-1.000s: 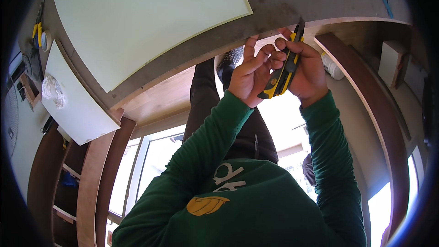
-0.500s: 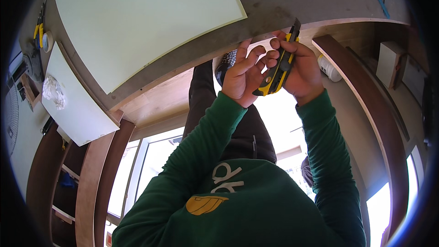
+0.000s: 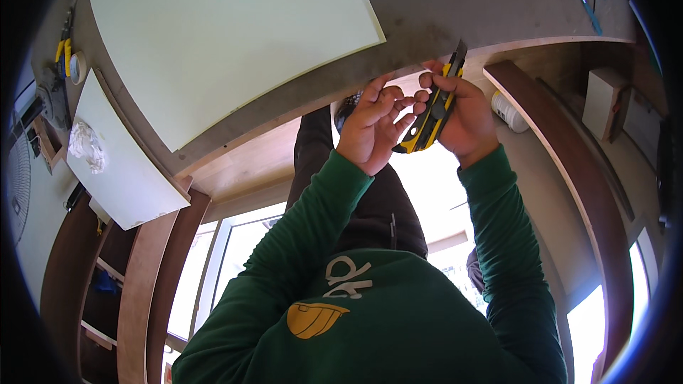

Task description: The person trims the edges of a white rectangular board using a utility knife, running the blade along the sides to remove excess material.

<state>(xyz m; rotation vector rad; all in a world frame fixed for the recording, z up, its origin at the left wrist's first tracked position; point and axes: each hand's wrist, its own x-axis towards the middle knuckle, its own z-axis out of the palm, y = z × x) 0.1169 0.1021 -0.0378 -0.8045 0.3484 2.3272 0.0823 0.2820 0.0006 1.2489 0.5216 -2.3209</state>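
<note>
Utility knife [image 3: 435, 109], one, slim, black-and-yellow, flat blade bared, at two o'clock: my right hand [image 3: 467, 121] grips it; my left hand [image 3: 365, 131] is half-curled beside it. One smooth pale sheet [image 3: 235, 43], eleven o'clock.

counted in view: two bare hands, namely one left hand [image 3: 366, 128] and one right hand [image 3: 471, 119]; one yellow-and-black utility knife [image 3: 432, 115]; one large pale sheet [image 3: 235, 35]; one smaller white panel [image 3: 135, 167]; one crumpled white wad [image 3: 86, 146]; one tape roll [image 3: 81, 68]; one yellow-handled tool [image 3: 66, 53]; one blue tool [image 3: 585, 7]; one white tub [image 3: 509, 112].
</note>
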